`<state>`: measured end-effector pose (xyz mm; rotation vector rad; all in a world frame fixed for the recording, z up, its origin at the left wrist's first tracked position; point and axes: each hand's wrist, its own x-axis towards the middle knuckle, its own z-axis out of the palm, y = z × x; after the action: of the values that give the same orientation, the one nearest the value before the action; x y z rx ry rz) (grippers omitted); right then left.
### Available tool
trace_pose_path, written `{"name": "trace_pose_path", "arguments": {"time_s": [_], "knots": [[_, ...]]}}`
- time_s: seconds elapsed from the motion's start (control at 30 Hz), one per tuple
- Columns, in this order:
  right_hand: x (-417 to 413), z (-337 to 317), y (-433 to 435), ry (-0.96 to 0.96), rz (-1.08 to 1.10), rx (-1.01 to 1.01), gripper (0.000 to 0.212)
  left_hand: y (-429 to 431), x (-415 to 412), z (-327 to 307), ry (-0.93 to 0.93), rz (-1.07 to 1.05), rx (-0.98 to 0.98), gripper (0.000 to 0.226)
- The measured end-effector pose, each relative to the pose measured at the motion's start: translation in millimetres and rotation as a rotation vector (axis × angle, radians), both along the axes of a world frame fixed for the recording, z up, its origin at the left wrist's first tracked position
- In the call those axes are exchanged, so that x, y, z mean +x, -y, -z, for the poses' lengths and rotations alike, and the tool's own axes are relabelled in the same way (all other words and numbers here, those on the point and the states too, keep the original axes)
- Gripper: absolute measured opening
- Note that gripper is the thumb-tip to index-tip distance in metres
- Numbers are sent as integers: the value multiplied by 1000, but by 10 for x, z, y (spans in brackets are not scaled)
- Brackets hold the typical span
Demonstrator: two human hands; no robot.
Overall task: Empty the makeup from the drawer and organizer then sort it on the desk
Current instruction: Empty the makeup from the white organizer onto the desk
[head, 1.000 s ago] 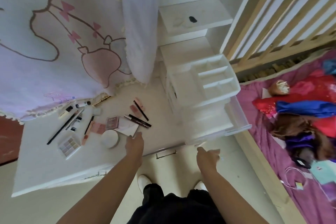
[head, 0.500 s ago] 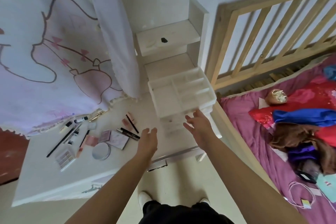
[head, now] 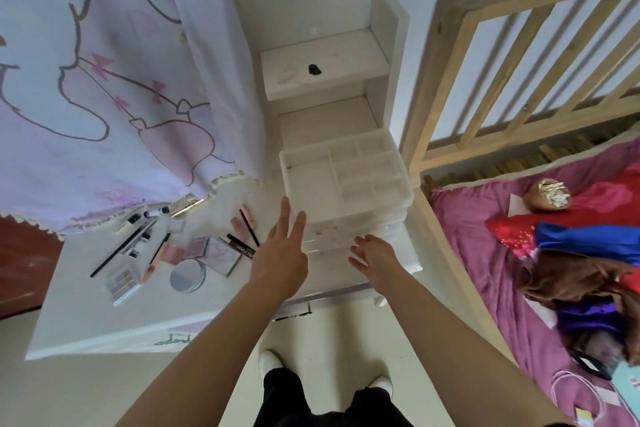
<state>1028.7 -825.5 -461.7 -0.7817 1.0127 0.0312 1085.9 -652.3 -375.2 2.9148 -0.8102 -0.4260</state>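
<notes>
Head view. Nearest: white shoes [head: 270, 359] on pale floor, both forearms reaching forward.

Left hand [head: 280, 253]: fingers straight and spread, holding nothing, over the desk's near edge just left of the organizer's front. Right hand [head: 375, 255]: fingers loosely spread, empty, at the organizer's drawer fronts; whether it touches them, cannot tell.

White desk [head: 79, 322]: the makeup lies loose left of the hands. It includes an eyeshadow palette [head: 122, 279], a round compact [head: 187, 276], a square compact [head: 223, 255], a mascara tube [head: 240, 244], a long black pencil [head: 119, 248] and small tubes further back. It is laid out but not clearly grouped. The desk drawer handle [head: 292, 314] shows below the edge, and the drawer looks closed.

Clear plastic organizer [head: 343, 180]: stands on the desk's right end. Its top compartments look bare and its drawers are pushed in; their contents cannot be told.

Judgement: emptying seems nearly done, and both hands are closing on the organizer, either to check its drawers or to shift it. The next move calls for a grip on a drawer front or on both side walls. The light plastic could slide, so one hand should steady it. Sorting the pile remains.

Beyond: a white shelf [head: 325, 66] with a dark spot, a cartoon-print curtain [head: 104, 80] draping onto the desk's back, and a wooden bed rail [head: 519, 62]. To the right, a magenta bedcover [head: 485, 253] is piled with clothes.
</notes>
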Motion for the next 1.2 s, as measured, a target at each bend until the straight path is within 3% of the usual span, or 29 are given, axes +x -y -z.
{"name": "trace_pose_path", "arguments": {"time_s": [0.13, 0.27, 0.43, 0.57, 0.87, 1.03, 1.1, 1.2], "knots": [[96, -7, -57, 31, 102, 172, 29, 54, -19, -16, -27, -7, 24, 80], [65, 14, -47, 29, 168, 246, 33, 95, -51, -124, -58, -34, 65, 79], [-172, 135, -108, -115, 132, 126, 42, 12, -22, -45, -38, 5, 2, 81], [-466, 226, -237, -182, 122, 46, 32, -33, 18, 36, -10, 80, -27, 81], [-635, 1, -443, -210, 106, -104, 23, -190, 146, 158, -29, 200, -151, 86], [-699, -91, -483, -172, 245, -80, 11, -280, 236, 203, 3, 257, -155, 89], [-696, -117, -494, -202, 254, -148, 20, -282, 234, 198, -1, 255, -170, 89], [-696, -122, -545, -442, 136, -564, 71, -297, 228, 189, -14, 250, -184, 89]]}}
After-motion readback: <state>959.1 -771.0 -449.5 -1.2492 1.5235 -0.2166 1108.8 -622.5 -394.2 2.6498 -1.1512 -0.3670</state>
